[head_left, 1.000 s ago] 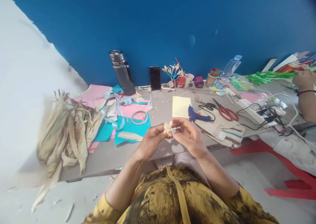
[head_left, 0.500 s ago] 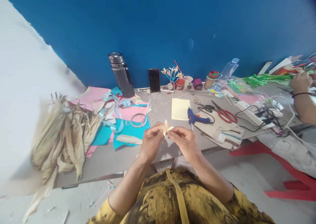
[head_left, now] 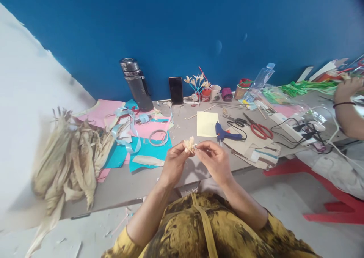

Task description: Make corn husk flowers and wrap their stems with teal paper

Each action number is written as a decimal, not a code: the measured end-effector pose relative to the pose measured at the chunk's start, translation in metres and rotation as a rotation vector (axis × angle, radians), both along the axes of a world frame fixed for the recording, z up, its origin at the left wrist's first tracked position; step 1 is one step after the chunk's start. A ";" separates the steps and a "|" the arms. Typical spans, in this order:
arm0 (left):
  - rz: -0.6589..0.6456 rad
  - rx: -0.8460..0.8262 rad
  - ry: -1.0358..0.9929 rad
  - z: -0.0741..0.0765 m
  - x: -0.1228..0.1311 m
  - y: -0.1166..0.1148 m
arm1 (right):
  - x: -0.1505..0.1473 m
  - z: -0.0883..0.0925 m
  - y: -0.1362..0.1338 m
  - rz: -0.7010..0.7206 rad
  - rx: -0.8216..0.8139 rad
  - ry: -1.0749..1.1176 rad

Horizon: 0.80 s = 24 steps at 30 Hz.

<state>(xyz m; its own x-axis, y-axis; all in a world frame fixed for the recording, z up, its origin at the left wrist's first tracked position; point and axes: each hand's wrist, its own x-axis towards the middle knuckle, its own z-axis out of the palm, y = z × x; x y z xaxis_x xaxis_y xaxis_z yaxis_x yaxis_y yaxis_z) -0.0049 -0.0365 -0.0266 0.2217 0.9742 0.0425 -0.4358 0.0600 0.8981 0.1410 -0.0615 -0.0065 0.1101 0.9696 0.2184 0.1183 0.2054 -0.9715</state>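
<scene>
Blue wall (head_left: 170, 30) at the back, grey table (head_left: 113, 191) along it. Red plastic seat (head_left: 294, 166), chair or stool unclear, sits at right below table level. Dried corn husks (head_left: 54, 163) heaped at the left end, one strip hanging over the edge. Steel thermos (head_left: 138, 91) against the wall; clear plastic bottle (head_left: 260, 81) leaning further right. Co-worker's hand (head_left: 347, 89) at far right, near green strands (head_left: 309, 87).

Left hand (head_left: 173, 163) and right hand (head_left: 216, 159) meet over the front of the table. Red-handled scissors (head_left: 254, 125) and blue glue gun (head_left: 229, 135) sit right of them, both parked. Phone (head_left: 176, 91) upright at the wall; similar flowers on blue stems (head_left: 196, 82) just right of it. Tape roll (head_left: 159, 145) on the blue paper, left.

Smallest: pale husk flower (head_left: 189, 143), held above the table between the fingertips. Left grip: narrow pinch, thumb and finger at its left side. Right grip: narrow pinch on its right edge; exact contact too small to resolve.

My read: step in hand is petal shaping or spreading. Next move calls for light fingertip pressure, left steadying, right working one petal; dry husk likely tears if pulled.
</scene>
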 end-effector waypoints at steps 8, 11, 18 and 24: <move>0.093 0.074 0.325 0.012 0.002 -0.004 | -0.002 -0.010 0.002 0.021 0.055 0.073; 0.120 0.004 0.330 0.014 0.002 -0.005 | 0.000 -0.010 0.004 0.040 0.044 0.131; 0.043 -0.040 0.164 0.012 -0.001 -0.005 | 0.005 -0.007 0.006 0.140 0.043 0.216; 0.092 0.124 0.136 0.009 -0.003 -0.004 | 0.001 -0.003 0.000 0.185 -0.048 0.239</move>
